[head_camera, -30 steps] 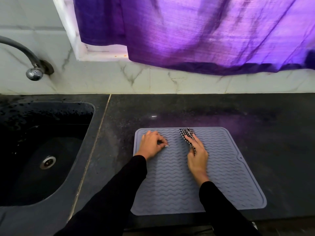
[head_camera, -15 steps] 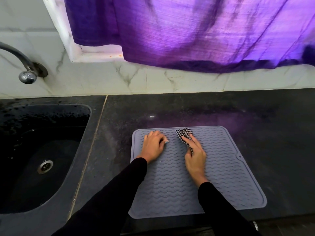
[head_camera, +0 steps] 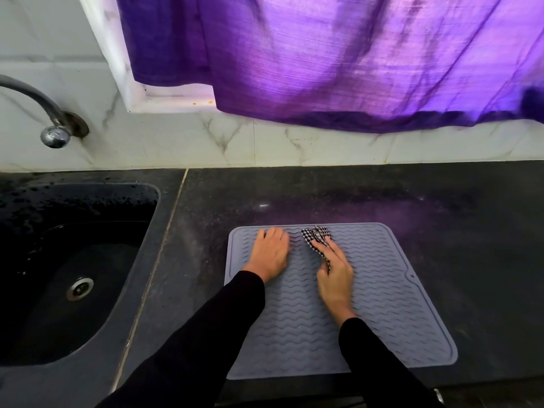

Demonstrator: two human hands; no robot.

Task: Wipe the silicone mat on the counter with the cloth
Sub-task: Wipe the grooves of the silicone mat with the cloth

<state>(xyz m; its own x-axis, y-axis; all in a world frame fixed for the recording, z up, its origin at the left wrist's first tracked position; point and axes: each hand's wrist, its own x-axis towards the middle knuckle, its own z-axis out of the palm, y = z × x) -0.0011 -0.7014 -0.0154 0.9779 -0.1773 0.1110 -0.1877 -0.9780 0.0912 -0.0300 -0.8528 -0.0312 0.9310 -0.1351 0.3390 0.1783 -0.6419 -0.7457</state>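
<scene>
A grey silicone mat [head_camera: 382, 304] with a wavy ribbed surface lies on the dark counter [head_camera: 456, 216] near its front edge. My left hand [head_camera: 270, 253] rests flat on the mat's far left part, fingers pointing to the far edge. My right hand [head_camera: 334, 269] lies to its right and presses a small black-and-white checked cloth [head_camera: 315, 235] onto the mat close to the far edge. The fingers lie over the cloth, and a strip of it runs back between thumb and forefinger. Both arms wear black sleeves.
A dark wet sink [head_camera: 73, 269] with a metal drain is set into the counter to the left, a chrome tap [head_camera: 54, 134] above it. A marble-tiled wall [head_camera: 265, 142] runs behind the counter, and a purple curtain [head_camera: 338, 60] hangs over it.
My left hand's fingers have straightened from a loose curl and now lie flat toward the mat's far edge. My right hand and the cloth have barely shifted.
</scene>
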